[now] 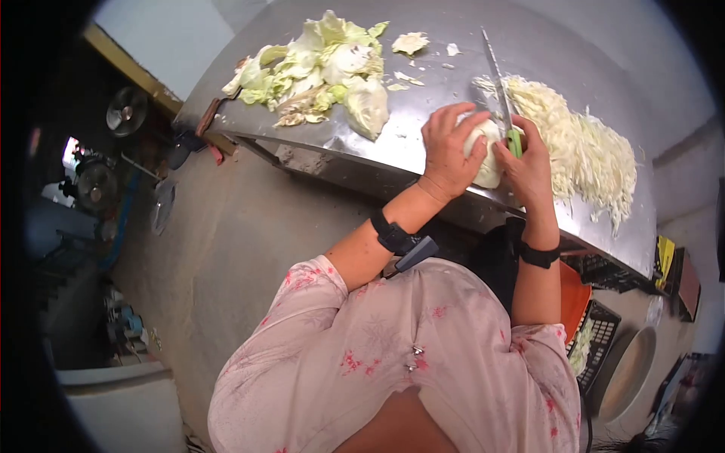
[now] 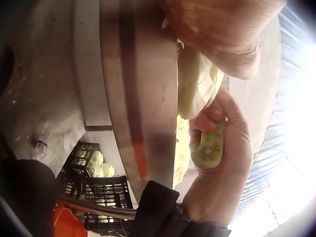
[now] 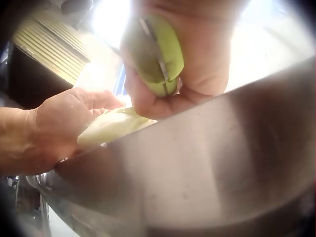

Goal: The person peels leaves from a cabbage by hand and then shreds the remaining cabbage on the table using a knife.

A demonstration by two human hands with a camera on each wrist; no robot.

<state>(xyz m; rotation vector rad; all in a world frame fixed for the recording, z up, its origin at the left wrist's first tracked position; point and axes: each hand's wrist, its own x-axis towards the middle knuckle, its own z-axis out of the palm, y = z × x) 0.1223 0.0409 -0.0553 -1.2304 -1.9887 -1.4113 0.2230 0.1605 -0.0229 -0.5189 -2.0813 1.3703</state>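
Note:
A piece of pale cabbage [image 1: 488,172] lies at the near edge of the metal table. My left hand [image 1: 447,155] grips it from the left, thumb and fingers over its side. In my right hand [image 1: 533,172] is a knife [image 1: 515,142] with a green handle. Its long blade points away across the table, along the cabbage's right side. The right wrist view shows the fist wrapped round the knife handle [image 3: 168,47], close beside the cabbage [image 3: 113,126]. Shredded cabbage [image 1: 566,143] is heaped just right of the knife.
Loose outer cabbage leaves [image 1: 325,72] are piled on the table's left part, with small scraps [image 1: 410,43] near them. Below stand black crates [image 2: 106,192], one with whole cabbages [image 2: 101,167], an orange container [image 1: 575,291] and a round basin [image 1: 627,374].

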